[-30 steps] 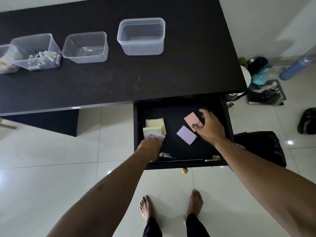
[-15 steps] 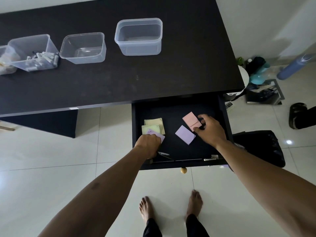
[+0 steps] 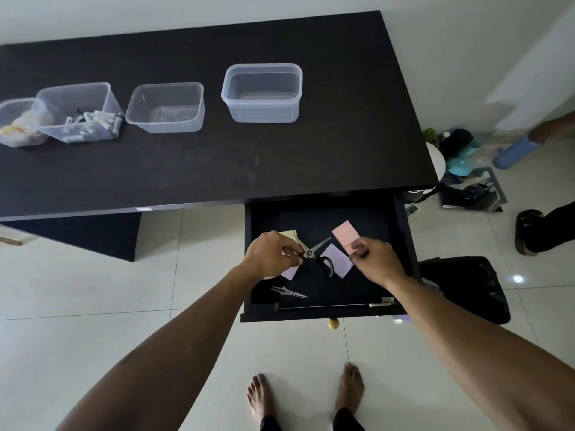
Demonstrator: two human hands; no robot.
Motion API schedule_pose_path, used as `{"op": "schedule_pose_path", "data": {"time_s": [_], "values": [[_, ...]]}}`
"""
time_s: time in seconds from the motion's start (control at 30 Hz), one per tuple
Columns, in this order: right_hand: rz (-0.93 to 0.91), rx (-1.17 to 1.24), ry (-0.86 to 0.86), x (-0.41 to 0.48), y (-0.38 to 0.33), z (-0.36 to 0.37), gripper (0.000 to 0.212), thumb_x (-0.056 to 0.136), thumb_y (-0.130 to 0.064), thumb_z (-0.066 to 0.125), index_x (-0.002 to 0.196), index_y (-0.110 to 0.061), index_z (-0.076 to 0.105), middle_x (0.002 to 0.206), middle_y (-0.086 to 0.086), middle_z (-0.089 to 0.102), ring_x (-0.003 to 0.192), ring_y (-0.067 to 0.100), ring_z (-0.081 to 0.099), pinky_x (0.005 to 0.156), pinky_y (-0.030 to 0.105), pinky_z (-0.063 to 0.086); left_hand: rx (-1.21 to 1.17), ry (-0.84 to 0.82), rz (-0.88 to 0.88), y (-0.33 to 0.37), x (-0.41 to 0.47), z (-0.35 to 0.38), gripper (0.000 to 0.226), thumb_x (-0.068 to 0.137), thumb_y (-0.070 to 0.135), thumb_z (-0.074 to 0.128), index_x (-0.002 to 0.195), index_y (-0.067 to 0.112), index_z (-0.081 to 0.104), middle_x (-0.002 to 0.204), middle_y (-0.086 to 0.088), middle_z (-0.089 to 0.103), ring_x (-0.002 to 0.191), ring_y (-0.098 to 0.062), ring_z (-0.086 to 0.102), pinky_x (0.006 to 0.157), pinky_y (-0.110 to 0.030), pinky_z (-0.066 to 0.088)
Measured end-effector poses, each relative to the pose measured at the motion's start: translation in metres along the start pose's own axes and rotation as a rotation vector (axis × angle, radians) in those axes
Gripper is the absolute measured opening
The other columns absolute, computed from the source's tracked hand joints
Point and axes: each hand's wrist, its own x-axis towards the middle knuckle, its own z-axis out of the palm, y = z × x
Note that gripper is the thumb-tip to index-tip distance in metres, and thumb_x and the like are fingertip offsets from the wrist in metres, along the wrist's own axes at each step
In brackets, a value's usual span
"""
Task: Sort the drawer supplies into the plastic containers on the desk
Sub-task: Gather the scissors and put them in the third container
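In the open drawer (image 3: 295,315), the left hand (image 3: 270,256) pinches a pair of scissors (image 3: 314,253) near the pivot, its knuckles hiding most of the yellow notes (image 3: 292,235). The right hand (image 3: 376,259) pinches a pink notepad (image 3: 343,233) by its corner. On the surface (image 3: 217,166), the leftmost container (image 3: 12,108) is cut off, its contents blurred.

Bare forearms (image 3: 174,346), bare feet (image 3: 259,396) — black trouser legs (image 3: 348,419) ending at the ankles
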Motion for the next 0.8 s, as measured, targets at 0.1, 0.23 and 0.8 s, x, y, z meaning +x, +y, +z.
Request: {"op": "schedule_pose_path", "data": {"time_s": [0.1,0.23,0.8], "values": [[-0.017,0.007,-0.059,-0.004,-0.006,0.007,0.021,0.087,-0.021,0.073,0.107,-0.020,0.070,0.090,-0.005,0.071,0.088,0.015,0.068,0.081,0.031,0.058,-0.327,0.006,-0.044,0.006,-0.004,-0.006,0.013,0.088,0.016,0.073,0.100,0.016,0.078,0.091,0.006,0.074,0.080,-0.002,0.066,0.077,-0.019,0.051],[-0.022,0.082,-0.094,-0.006,-0.015,0.018,0.018,0.087,-0.020,0.073,0.105,-0.019,0.071,0.088,-0.004,0.070,0.089,0.013,0.067,0.082,0.028,0.057,-0.716,-0.020,-0.127,0.012,-0.017,-0.015,0.012,0.095,0.010,0.064,0.104,0.012,0.071,0.097,-0.006,0.072,0.091,-0.013,0.064,0.080,-0.024,0.051],[-0.103,-0.123,-0.404,-0.015,-0.060,0.073,0.027,0.082,-0.033,0.076,0.106,-0.023,0.071,0.096,-0.003,0.072,0.091,0.015,0.067,0.083,0.032,0.056,-1.349,-0.112,-0.261,0.001,-0.035,-0.022,0.022,0.102,0.007,0.046,0.119,0.014,0.058,0.099,-0.013,0.065,0.086,-0.029,0.068,0.089,-0.047,0.055]]}}
